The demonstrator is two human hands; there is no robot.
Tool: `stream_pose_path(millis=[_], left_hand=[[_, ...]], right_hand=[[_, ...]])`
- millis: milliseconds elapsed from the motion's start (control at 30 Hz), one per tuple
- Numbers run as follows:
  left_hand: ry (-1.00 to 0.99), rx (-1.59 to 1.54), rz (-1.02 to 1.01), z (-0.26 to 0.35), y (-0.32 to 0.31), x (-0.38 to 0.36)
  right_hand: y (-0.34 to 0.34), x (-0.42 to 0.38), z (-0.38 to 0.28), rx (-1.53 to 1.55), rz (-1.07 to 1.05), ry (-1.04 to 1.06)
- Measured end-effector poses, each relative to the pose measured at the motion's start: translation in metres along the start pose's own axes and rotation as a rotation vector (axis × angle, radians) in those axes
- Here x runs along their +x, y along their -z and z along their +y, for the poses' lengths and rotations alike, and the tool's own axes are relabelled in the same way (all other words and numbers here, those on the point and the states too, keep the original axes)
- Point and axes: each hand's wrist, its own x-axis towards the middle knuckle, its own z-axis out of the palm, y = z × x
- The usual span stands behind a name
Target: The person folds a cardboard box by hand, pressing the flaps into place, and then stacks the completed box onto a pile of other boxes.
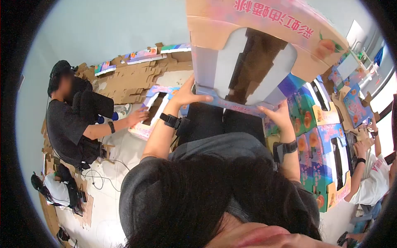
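A large printed cardboard box (269, 20) with peach pictures is held up in front of my body, its long cut-out window showing a brown inside. My left hand (188, 96) grips its lower left edge, the thumb lying along the blue rim. At the lower right edge my right hand (278, 115) holds the same box, thumb on the rim and the other fingers partly hidden. Both wrists wear black bands. A second printed box (142, 130) stands on the floor to the left, under a co-worker's hand.
On the left a seated person (70, 124) touches the second box. Stacked printed boxes (310, 157) stand close by on the right, with another person (372, 177) beyond them. Flattened cardboard (124, 84) lies along the wall. Cables (99, 175) cross the floor, and another person (58, 188) sits farther back.
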Motion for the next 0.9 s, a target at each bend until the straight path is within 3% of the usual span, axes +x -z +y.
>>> stream_pose_path(millis=[67, 167, 267, 367, 467, 567, 667, 900], left_hand=[[0.068, -0.099, -0.009, -0.001, -0.005, 0.001], [0.045, -0.205, 0.083, -0.01, -0.023, -0.003], [-0.033, -0.189, 0.17, -0.029, -0.041, -0.001], [-0.093, -0.067, 0.217, -0.011, -0.053, -0.006], [-0.111, 0.023, 0.28, 0.005, -0.064, -0.011], [-0.086, 0.129, 0.273, 0.023, -0.073, -0.021], [-0.041, 0.19, 0.18, 0.018, -0.07, -0.022], [-0.044, 0.037, 0.108, -0.002, -0.077, -0.025]], right_hand=[[0.005, 0.004, 0.0, -0.025, -0.061, -0.087], [-0.004, 0.0, 0.04, -0.487, 0.34, 0.28], [-0.024, -0.009, 0.016, -0.062, 0.411, 0.137], [-0.032, -0.014, 0.029, -0.016, 0.458, 0.109], [-0.013, -0.019, 0.047, -0.123, 0.081, -0.019], [-0.017, -0.025, 0.039, 0.14, 0.129, 0.02], [-0.006, -0.029, 0.051, 0.261, 0.134, -0.139], [-0.002, -0.027, 0.067, 0.268, -0.095, -0.265]])
